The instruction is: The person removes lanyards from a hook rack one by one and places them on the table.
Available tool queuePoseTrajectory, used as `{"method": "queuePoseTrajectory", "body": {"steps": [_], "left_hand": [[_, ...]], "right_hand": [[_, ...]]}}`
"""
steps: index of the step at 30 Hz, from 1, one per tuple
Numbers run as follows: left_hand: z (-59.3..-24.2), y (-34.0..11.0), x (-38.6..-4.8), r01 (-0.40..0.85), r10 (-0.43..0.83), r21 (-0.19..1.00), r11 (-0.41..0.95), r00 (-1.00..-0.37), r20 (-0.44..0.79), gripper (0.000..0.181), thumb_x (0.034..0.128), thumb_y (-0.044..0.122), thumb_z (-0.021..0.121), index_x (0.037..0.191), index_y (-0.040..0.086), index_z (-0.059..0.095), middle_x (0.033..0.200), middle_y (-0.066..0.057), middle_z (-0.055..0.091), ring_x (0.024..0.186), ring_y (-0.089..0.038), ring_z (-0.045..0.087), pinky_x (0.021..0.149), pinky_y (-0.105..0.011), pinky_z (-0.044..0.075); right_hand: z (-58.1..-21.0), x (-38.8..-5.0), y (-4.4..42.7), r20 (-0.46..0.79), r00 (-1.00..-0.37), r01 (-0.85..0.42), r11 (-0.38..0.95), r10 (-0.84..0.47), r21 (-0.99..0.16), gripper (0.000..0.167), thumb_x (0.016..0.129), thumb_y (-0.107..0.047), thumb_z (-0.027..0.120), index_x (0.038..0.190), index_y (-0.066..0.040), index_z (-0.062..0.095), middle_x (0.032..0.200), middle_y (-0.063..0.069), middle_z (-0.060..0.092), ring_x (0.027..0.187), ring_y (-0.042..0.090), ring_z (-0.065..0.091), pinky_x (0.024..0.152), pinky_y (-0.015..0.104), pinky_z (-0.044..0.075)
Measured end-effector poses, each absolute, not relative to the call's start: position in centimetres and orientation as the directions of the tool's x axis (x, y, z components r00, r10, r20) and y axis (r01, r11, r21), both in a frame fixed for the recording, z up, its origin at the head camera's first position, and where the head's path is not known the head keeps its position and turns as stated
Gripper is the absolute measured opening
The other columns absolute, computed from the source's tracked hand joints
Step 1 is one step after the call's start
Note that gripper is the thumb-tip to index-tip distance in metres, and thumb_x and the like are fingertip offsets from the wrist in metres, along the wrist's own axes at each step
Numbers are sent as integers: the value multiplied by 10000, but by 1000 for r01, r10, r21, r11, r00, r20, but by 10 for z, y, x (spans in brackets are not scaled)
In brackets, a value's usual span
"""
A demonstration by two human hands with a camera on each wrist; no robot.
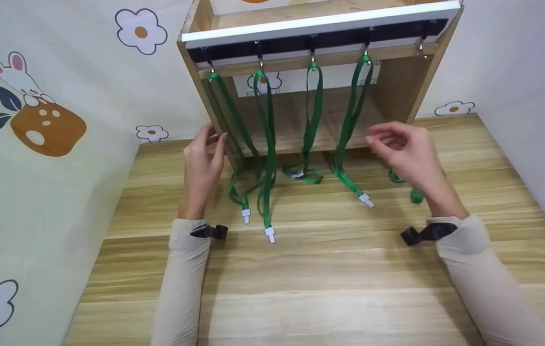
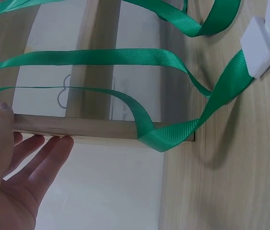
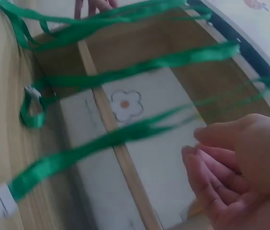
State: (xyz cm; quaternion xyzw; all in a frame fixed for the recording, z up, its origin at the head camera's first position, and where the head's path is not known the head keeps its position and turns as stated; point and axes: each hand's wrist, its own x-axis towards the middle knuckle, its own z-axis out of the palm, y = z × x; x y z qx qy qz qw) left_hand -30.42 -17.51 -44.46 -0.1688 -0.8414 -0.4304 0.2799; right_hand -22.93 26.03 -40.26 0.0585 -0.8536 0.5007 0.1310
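Several green lanyards hang from metal hooks along the front of a wooden shelf unit point(image 1: 387, 91). The leftmost lanyard point(image 2: 108, 57) and its neighbour point(image 1: 267, 192) end in white plastic clips touching the table or close to it. My left hand point(image 1: 203, 158) holds the unit's left side panel point(image 2: 101, 128), thumb on one side and fingers on the other. My right hand point(image 1: 409, 154) is beside the rightmost hanging lanyard point(image 1: 347, 126), fingers loosely curled, with nothing in them. Another green lanyard point(image 1: 417, 196) lies on the table, partly hidden behind the right forearm.
The rightmost hook point(image 1: 421, 48) is bare. A wood-grain table point(image 1: 320, 288) lies under everything. Behind and at the left stands a wall point(image 1: 85, 216) with flower and rabbit prints; a plain pale wall point(image 1: 531, 120) rises at the right.
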Motion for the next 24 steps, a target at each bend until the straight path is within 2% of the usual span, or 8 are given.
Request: {"method": "queuePoseTrajectory", "body": {"steps": [4,8,14,24], "left_hand": [[-445,-175,-305,523,42,633,571,-788,614,406,1109,336,628,1401,57,666,1328,-136,762,1127,-253,787,815,-401,706],[-446,-174,-306,521,41,641,563,-793,608,401,1108,339,630,1398,64,669,1333,-142,761,1133,-263,785,820,-414,705],[-446,-173,-307,520,46,662,540,-803,594,396,1109,331,628,1396,59,667,1332,-145,758,1145,-267,781,834,-424,704],[-447,-175,-306,534,43,628,566,-780,625,381,1108,286,637,1394,36,668,1305,-154,766,1113,-276,793,800,-421,707]], "right_hand": [[-406,-235,237,324,-944,-262,451,65,-853,395,963,-270,853,1282,-53,765,1141,118,768,935,74,726,848,93,604],[-410,-241,221,362,-924,-284,411,124,-866,414,946,-285,871,1264,-45,760,1144,124,754,947,85,728,856,103,611],[-415,-246,209,400,-898,-301,408,182,-862,355,950,-316,864,1176,-52,796,1048,122,806,882,77,757,820,136,634],[-412,-246,208,464,-858,-354,398,221,-846,232,969,-262,844,1119,-85,838,1035,111,825,859,90,743,808,130,627]]}}
